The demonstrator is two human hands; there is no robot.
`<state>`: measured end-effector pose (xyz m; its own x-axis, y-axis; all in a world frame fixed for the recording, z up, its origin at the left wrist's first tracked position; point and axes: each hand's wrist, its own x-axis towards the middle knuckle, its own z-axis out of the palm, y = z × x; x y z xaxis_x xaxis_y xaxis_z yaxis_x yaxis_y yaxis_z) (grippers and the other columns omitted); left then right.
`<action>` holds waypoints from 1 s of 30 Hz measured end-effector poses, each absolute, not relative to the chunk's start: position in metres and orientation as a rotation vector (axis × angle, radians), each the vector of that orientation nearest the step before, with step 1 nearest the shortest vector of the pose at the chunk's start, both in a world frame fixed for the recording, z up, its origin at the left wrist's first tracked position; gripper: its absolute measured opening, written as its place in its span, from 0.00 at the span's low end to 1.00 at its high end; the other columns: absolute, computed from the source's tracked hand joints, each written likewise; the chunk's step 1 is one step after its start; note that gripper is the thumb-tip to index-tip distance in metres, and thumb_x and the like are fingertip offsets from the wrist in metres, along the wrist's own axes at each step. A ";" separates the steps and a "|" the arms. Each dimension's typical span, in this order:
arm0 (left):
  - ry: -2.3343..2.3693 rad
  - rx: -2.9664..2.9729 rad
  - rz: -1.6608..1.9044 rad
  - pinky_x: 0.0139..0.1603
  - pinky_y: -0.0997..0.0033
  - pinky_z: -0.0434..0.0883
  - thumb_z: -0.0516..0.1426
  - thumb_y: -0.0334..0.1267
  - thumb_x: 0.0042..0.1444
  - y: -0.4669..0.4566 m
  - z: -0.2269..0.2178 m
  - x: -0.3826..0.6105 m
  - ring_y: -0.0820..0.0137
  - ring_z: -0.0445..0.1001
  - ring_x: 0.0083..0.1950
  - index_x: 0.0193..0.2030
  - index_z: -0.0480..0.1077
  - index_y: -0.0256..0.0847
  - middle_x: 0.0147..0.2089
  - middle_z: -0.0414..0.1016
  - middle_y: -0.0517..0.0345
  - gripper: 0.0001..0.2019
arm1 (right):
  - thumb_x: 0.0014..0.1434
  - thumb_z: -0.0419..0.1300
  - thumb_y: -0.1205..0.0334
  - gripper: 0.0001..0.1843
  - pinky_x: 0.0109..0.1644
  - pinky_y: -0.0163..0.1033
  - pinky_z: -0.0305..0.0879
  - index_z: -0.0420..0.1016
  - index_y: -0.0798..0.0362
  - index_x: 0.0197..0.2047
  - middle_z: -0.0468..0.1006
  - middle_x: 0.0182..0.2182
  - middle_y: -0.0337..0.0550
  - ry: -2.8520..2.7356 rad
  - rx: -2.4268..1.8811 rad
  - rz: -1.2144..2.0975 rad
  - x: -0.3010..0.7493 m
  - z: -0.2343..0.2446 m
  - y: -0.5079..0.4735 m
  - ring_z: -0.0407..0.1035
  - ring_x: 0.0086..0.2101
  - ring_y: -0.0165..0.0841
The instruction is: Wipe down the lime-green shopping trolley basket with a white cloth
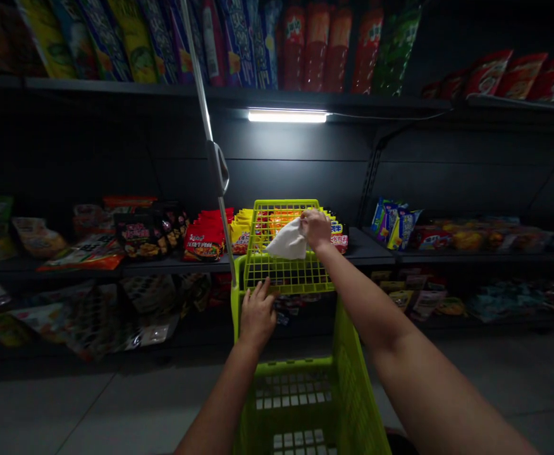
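Nearest, the green cart [360, 379] shows its slotted floor; the left hand [258, 314] is open, fingers spread at the grid panel's [286, 203] lower edge. And the right hand [315, 229] grips the white cloth [289, 240] over that panel! Beyond, the shelf [369, 249] holds red packets [205, 235].

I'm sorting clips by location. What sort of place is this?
Most likely a shop's snack aisle: dark shelves hold rows of packaged food, such as the red packets, and a green shopping basket stands in front.
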<state>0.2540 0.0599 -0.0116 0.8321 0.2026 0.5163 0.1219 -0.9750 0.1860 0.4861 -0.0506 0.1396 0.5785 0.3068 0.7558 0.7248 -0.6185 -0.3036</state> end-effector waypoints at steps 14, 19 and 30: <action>0.262 2.920 0.817 0.73 0.43 0.58 0.55 0.28 0.57 0.066 -0.011 0.257 0.53 0.61 0.74 0.57 0.75 0.43 0.74 0.62 0.49 0.21 | 0.67 0.57 0.68 0.18 0.70 0.50 0.57 0.79 0.50 0.57 0.74 0.62 0.49 -1.329 -2.130 -0.710 0.415 0.026 -0.049 0.63 0.64 0.42; 0.243 2.915 0.812 0.72 0.43 0.59 0.54 0.25 0.56 0.062 -0.009 0.253 0.53 0.61 0.74 0.60 0.73 0.44 0.75 0.58 0.53 0.25 | 0.64 0.59 0.72 0.19 0.61 0.46 0.66 0.77 0.47 0.55 0.80 0.54 0.46 -1.564 -2.097 -0.401 0.381 0.007 -0.103 0.72 0.56 0.40; 0.231 2.894 0.812 0.73 0.43 0.58 0.56 0.26 0.55 0.057 -0.012 0.255 0.55 0.60 0.74 0.59 0.74 0.48 0.76 0.56 0.54 0.25 | 0.59 0.57 0.70 0.13 0.61 0.47 0.64 0.78 0.52 0.45 0.77 0.50 0.47 -1.114 -1.968 -0.672 0.469 0.114 -0.087 0.68 0.53 0.40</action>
